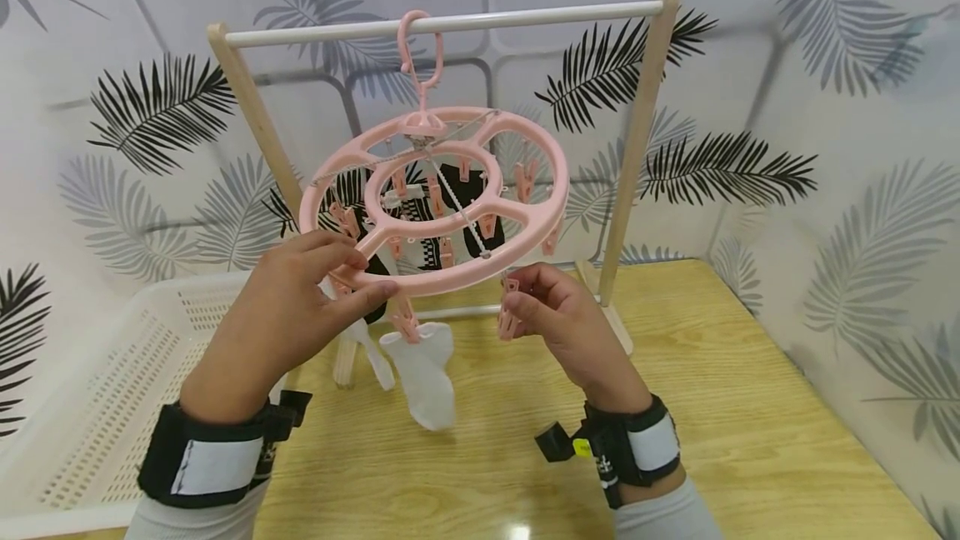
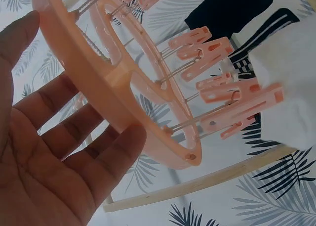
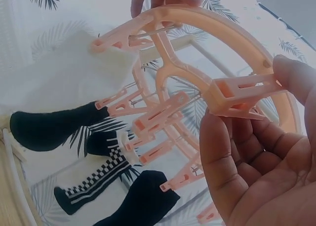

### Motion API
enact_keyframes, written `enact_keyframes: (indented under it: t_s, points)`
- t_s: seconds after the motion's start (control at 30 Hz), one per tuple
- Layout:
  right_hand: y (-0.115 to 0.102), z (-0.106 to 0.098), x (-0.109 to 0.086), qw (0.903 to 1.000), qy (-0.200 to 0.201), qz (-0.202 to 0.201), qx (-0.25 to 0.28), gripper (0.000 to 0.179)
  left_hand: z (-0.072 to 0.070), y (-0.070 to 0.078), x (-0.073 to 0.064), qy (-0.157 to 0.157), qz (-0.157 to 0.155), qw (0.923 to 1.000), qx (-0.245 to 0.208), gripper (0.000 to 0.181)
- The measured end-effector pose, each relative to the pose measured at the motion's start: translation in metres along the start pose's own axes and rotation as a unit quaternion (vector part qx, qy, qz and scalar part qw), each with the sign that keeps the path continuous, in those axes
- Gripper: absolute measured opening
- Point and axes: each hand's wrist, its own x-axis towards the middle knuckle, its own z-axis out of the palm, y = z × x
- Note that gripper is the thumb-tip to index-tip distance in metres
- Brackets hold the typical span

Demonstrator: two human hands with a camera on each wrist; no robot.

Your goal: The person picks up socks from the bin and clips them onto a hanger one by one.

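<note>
A round pink clip hanger [image 1: 442, 282] hangs by its hook from a rack's bar, its ring tilted toward me. My left hand [image 1: 296, 294] holds the near left of the ring, thumb on one side and fingers on the other. Just below the ring's near right, my right hand [image 1: 562, 319] pinches a pink clothespin [image 3: 242, 90] between thumb and fingers; no sock shows in that clip. One white sock [image 1: 427, 382] dangles from a front clip. Black socks [image 3: 59, 129] and a checkered black-and-white sock [image 3: 91, 184] hang from other clips, partly hidden by the ring in the head view.
The rack has a white top bar [image 1: 525, 19] and wooden posts [image 1: 636, 157], standing on a wood-grain table [image 1: 465, 482]. At the left sits a white perforated basket [image 1: 172, 319]. Behind the rack is a leaf-patterned wall covering [image 1: 750, 90].
</note>
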Motion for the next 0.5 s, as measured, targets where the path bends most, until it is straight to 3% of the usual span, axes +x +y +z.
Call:
enact_keyframes:
  t_s: [0.5]
  points:
    - [-0.0046, -0.0006, -0.0016, 0.9997, 0.024, 0.001, -0.006, 0.027, 0.0069, -0.0071, -0.0034, -0.006, 0.023, 0.9993, -0.028, 0.029]
